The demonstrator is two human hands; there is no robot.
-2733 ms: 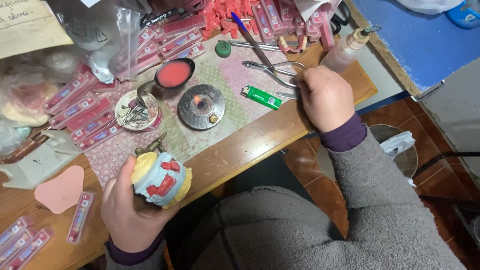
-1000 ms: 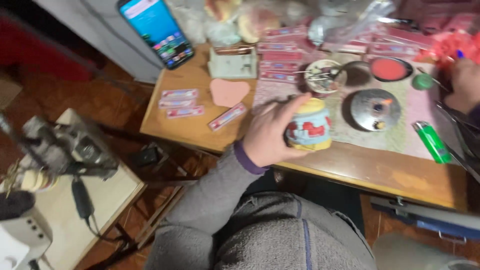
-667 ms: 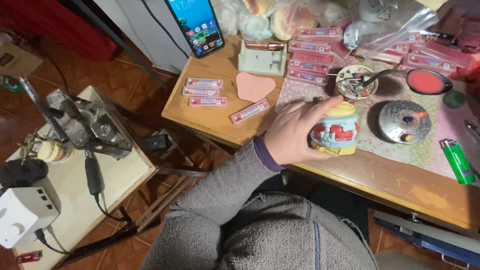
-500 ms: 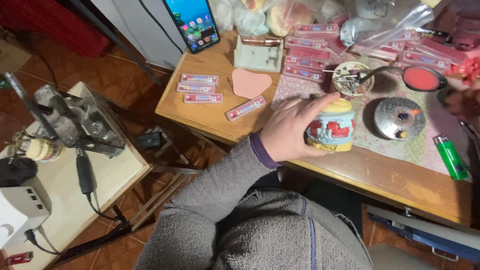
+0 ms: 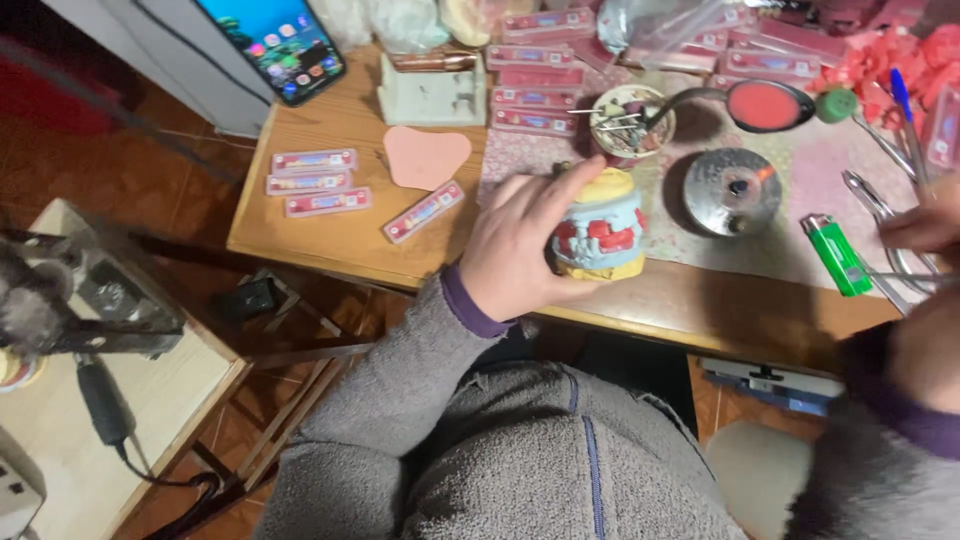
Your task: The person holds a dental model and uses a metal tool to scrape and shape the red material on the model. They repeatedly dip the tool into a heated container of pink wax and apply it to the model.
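Observation:
My left hand (image 5: 520, 245) grips a rounded plaster model (image 5: 600, 225), yellow and pale blue with red wax pieces on its side, held just above the front edge of the wooden table (image 5: 330, 235). My right hand (image 5: 925, 228) is at the far right edge of the view, fingers closed on a thin metal instrument (image 5: 895, 280). A green lighter (image 5: 835, 255) lies between the two hands.
A round metal lid (image 5: 732, 190), a small bowl of tools (image 5: 632, 120), a red-filled spoon-shaped dish (image 5: 765, 105), a pink heart-shaped wax sheet (image 5: 425, 157) and several pink strips lie on the table. A phone (image 5: 285, 45) leans at the back left. A low side bench (image 5: 110, 400) holds a motor.
The view has swung back to the right. My left hand still holds the plaster model at the table edge. My right hand has come into view holding a metal instrument.

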